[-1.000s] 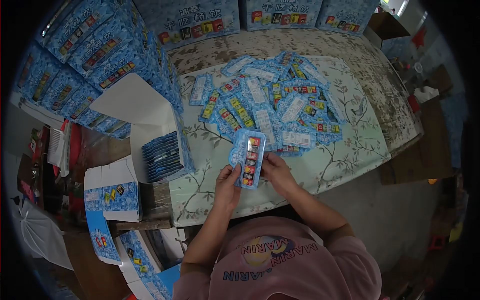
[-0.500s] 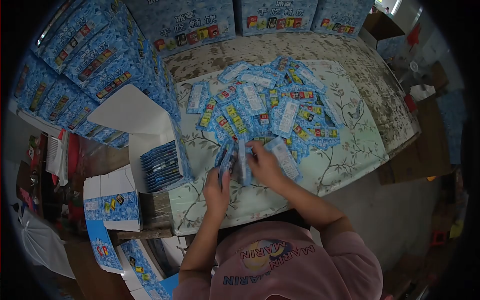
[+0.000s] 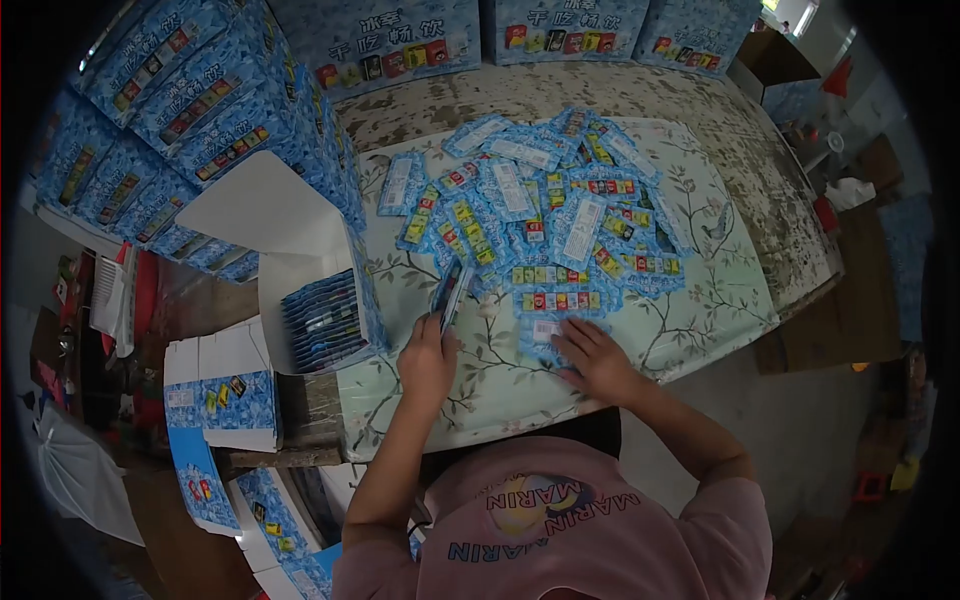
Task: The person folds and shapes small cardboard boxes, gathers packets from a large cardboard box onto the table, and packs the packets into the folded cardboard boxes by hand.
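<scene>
My left hand (image 3: pixel 427 362) is closed round a thin bundle of blue packets (image 3: pixel 452 298), held up on edge just over the tablecloth. My right hand (image 3: pixel 598 362) lies with its fingers stretched out over a blue packet (image 3: pixel 540 333), whose pale label faces up. This packet is at the near edge of a loose pile of similar packets (image 3: pixel 580 232), some showing colourful pictures and others white labels. Left of my left hand stands an open carton (image 3: pixel 368 318) with a row of packets (image 3: pixel 322 322) filed upright inside.
Blue printed cartons (image 3: pixel 195 100) are stacked high at the left, and more cartons (image 3: pixel 570 30) line the back. Flattened cartons (image 3: pixel 222 395) lie at the lower left. The floral tablecloth (image 3: pixel 700 330) covers part of a worn table (image 3: pixel 740 150).
My right hand has left the bundle and moved right and nearer to me, onto a packet. My left hand keeps the bundle, now shifted slightly left and tilted.
</scene>
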The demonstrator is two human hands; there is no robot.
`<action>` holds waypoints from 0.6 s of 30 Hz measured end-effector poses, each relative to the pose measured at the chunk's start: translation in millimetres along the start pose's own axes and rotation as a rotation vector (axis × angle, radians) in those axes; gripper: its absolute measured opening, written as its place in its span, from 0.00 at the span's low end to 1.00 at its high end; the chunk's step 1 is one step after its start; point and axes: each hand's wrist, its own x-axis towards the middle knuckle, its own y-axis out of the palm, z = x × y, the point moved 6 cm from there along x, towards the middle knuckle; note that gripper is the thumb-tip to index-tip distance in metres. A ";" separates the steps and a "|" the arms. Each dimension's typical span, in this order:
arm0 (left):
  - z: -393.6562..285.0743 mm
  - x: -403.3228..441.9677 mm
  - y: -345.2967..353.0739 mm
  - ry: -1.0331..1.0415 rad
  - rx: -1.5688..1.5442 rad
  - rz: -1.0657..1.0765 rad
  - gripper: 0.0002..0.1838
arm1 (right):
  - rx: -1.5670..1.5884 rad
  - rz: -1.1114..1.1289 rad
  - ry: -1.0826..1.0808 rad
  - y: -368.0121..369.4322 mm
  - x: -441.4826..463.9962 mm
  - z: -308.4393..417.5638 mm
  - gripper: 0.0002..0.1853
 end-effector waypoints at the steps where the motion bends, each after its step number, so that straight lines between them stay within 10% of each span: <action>1: 2.9 0.7 -2.3 -0.025 0.034 0.039 0.19 | 0.106 -0.076 0.073 -2.1 -2.9 -13.6 0.22; 6: -13.5 -20.9 -8.6 0.271 -0.078 0.303 0.16 | 0.295 -0.296 0.418 -32.0 43.3 -52.3 0.09; 9: -60.7 -23.7 -19.4 0.566 0.054 0.187 0.14 | 0.226 -0.176 0.035 -16.3 92.7 -21.5 0.06; 11: -70.0 -18.3 -23.7 0.613 0.216 0.063 0.12 | 0.716 0.545 -0.087 21.0 113.7 5.9 0.12; 12: -61.9 -15.5 -19.0 0.584 0.102 0.077 0.12 | 0.708 0.537 -0.093 26.2 131.5 0.8 0.12; 14: -51.7 -13.2 -13.2 0.559 -0.008 0.081 0.11 | 0.668 0.239 0.212 41.3 177.9 -51.5 0.19; 16: -36.1 -13.8 3.1 0.360 -0.162 0.344 0.11 | -0.036 -0.421 0.142 24.2 209.5 -86.5 0.24; 18: -35.0 -16.6 4.5 0.396 -0.153 0.305 0.11 | -0.225 -0.391 0.193 57.9 212.5 -115.2 0.24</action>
